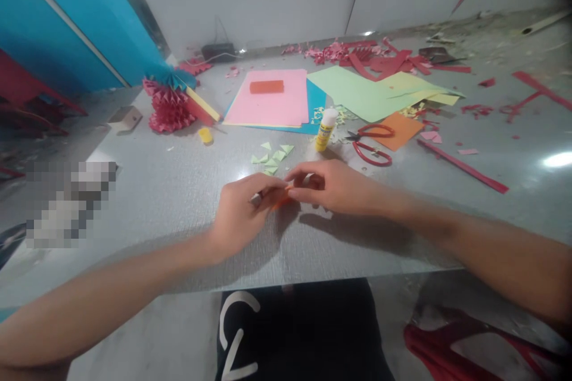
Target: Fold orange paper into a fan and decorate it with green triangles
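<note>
Orange paper piece (281, 202) sits just above the near middle of the grey table (156, 202), pinched from both sides, with only a sliver showing between the fingertips. Folded or flat? Cannot tell, since the fingers cover most of it. Left hand (241, 211) is closed narrow on its left end, thumb against forefinger, back of the hand up, heel low to the surface. Right hand (333, 187) comes in palm down, fingers curled, tips nipped on the other end. A two-sided grip probably suits a scrap this small, holding it taut and steady. Both forearms run in from the lower corners and meet at the piece, wrists nearly straight. Just beyond the fingers lies a scatter of green triangles (270, 158), laid flat and apart. Past them a glue bottle (326, 129) stands upright, and red scissors (373, 147) lie beside it, both seemingly parked within easy reach. Farther back are a pink sheet (272, 104) and a green sheet (357, 92).
</note>
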A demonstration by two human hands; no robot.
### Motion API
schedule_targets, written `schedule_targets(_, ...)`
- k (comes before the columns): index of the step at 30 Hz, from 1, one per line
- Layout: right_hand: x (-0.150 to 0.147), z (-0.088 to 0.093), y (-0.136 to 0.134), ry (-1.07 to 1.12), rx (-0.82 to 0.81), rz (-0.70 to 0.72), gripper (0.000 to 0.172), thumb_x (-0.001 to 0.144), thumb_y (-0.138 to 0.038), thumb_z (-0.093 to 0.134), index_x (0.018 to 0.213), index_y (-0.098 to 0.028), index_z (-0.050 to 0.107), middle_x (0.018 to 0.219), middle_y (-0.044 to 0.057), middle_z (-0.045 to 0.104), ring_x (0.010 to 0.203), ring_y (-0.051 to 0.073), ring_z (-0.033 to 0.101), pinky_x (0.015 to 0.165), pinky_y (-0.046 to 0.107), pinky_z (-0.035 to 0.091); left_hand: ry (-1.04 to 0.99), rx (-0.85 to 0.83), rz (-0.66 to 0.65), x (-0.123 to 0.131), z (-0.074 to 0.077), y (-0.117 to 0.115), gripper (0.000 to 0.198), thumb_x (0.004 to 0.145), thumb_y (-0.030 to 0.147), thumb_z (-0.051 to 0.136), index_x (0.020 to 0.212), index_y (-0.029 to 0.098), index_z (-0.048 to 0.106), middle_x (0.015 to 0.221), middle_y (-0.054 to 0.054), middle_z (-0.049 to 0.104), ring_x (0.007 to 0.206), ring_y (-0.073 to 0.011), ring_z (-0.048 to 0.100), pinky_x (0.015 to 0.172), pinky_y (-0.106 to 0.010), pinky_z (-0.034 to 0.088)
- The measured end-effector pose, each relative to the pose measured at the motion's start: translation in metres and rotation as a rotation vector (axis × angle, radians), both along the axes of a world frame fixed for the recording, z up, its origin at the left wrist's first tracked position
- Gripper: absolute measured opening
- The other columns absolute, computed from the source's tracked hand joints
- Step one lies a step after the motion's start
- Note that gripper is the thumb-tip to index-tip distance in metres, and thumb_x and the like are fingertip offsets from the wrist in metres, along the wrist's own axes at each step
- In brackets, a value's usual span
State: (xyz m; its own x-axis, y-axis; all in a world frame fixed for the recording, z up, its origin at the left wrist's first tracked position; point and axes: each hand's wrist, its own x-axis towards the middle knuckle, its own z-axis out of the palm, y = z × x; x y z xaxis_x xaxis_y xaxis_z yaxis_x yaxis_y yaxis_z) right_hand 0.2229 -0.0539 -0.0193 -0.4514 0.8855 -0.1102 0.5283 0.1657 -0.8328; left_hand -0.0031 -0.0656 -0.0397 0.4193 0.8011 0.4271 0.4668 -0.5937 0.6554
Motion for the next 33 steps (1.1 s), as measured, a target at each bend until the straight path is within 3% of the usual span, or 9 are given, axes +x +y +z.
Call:
schedule_targets(4, -0.003, 0.001, -0.004, 0.064, -0.064, -0.016, 0.030, 0.090, -0.042, 0.072, 0.108, -0.018, 0.072, 0.074, 0.000, 0.068, 0.061, 0.014, 0.059, 0.063, 0.029, 0.045, -0.035, 0.058, -0.004, 0.001, 0.000, -0.004, 0.010, 0.099, 0.024, 0.066, 0.097, 0.019, 0.074, 0.084, -0.002, 0.077, 0.073, -0.0129, 0.067, 0.067, -0.025, 0.053)
schedule_targets(10, -0.004, -0.006, -0.005, 0.185, -0.144, -0.058, 0.023, 0.090, -0.041, 0.072, 0.091, -0.020, 0.065, 0.071, -0.001, 0.067, 0.064, 0.015, 0.063, 0.064, 0.029, 0.048, -0.079, -0.032, -0.004, 0.001, -0.005, 0.000, 0.012, 0.098, 0.025, 0.068, 0.107, 0.020, 0.074, 0.086, -0.002, 0.076, 0.073, -0.0118, 0.067, 0.072, -0.026, 0.056)
schedule_targets(16, 0.002, -0.007, 0.002, 0.285, -0.002, -0.140, 0.023, 0.088, -0.041, 0.076, 0.088, -0.020, 0.067, 0.081, 0.003, 0.070, 0.079, 0.019, 0.067, 0.074, 0.033, 0.053, 0.020, -0.078, 0.037, 0.003, -0.002, 0.007, 0.022, 0.099, 0.030, 0.065, 0.116, 0.018, 0.072, 0.106, -0.007, 0.079, 0.089, -0.0173, 0.073, 0.079, -0.030, 0.057)
schedule_targets(19, 0.005, -0.004, 0.004, 0.329, 0.046, -0.198, 0.022, 0.088, -0.038, 0.076, 0.085, -0.020, 0.065, 0.087, 0.004, 0.072, 0.079, 0.018, 0.068, 0.076, 0.034, 0.056, 0.058, -0.099, 0.042, 0.002, -0.003, 0.011, 0.021, 0.102, 0.029, 0.059, 0.114, 0.019, 0.073, 0.102, -0.006, 0.080, 0.086, -0.0180, 0.073, 0.077, -0.031, 0.056)
schedule_targets(23, 0.004, -0.006, 0.006, 0.332, 0.007, -0.182, 0.029, 0.088, -0.045, 0.079, 0.094, -0.020, 0.064, 0.099, 0.007, 0.072, 0.081, 0.018, 0.068, 0.068, 0.031, 0.057, 0.026, -0.075, 0.033, 0.001, -0.004, 0.012, 0.015, 0.099, 0.027, 0.063, 0.095, 0.020, 0.076, 0.092, -0.004, 0.078, 0.081, -0.0177, 0.069, 0.073, -0.031, 0.054)
schedule_targets(28, 0.002, -0.009, 0.005, 0.336, -0.076, -0.054, 0.041, 0.087, -0.049, 0.080, 0.112, -0.021, 0.063, 0.090, 0.005, 0.073, 0.078, 0.019, 0.069, 0.053, 0.026, 0.052, -0.099, -0.007, -0.022, 0.003, -0.002, 0.008, 0.010, 0.095, 0.020, 0.069, 0.098, 0.019, 0.078, 0.099, -0.007, 0.076, 0.088, -0.0179, 0.070, 0.076, -0.031, 0.055)
schedule_targets(33, -0.002, -0.009, -0.003, 0.402, -0.043, -0.044, 0.027, 0.093, -0.040, 0.075, 0.108, -0.020, 0.063, 0.077, 0.002, 0.072, 0.066, 0.017, 0.068, 0.055, 0.028, 0.055, -0.152, -0.016, -0.013, 0.004, -0.003, 0.007, 0.006, 0.092, 0.019, 0.074, 0.097, 0.018, 0.077, 0.093, -0.006, 0.074, 0.083, -0.0159, 0.067, 0.070, -0.027, 0.053)
